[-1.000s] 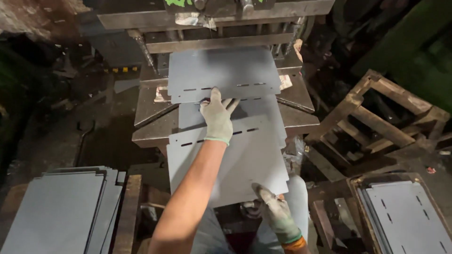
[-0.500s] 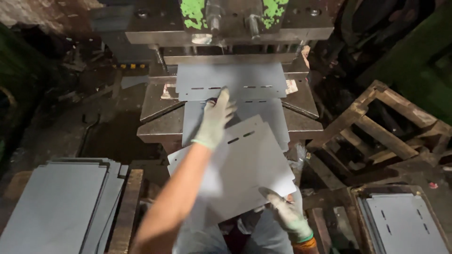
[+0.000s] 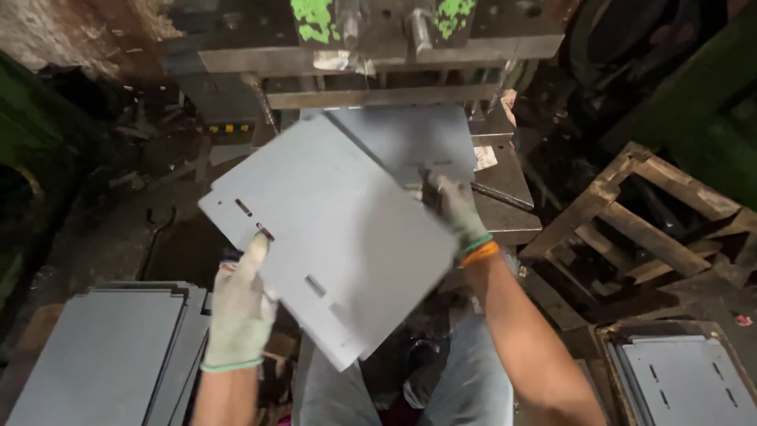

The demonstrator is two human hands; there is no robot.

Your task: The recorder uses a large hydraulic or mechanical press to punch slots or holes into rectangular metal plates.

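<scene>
Lifted off the press since half a second ago, one slotted grey sheet (image 3: 339, 237) tilts mid-air; left hand (image 3: 240, 312) fingers pinch its lower edge, right hand (image 3: 457, 209) fingers press a second sheet (image 3: 410, 142) on the press bed (image 3: 505, 181), two stacks (image 3: 102, 355) (image 3: 686, 379) flanking

held sheet (image 3: 331, 237) blocks press bed (image 3: 505, 177), wooden frame (image 3: 631, 229) crowds right

dim workshop, overhead light, motion-blurred centre, dark edges

Slotted grey sheet (image 3: 339, 237) motion-blurred, covers most of second sheet (image 3: 410, 138) on press bed. Left hand (image 3: 236, 308) fingers partly behind sheet edge. Right hand (image 3: 457, 209) blurred. Sheet stack (image 3: 95, 355) and crate sheets (image 3: 686, 379) cut by bottom edge.
</scene>
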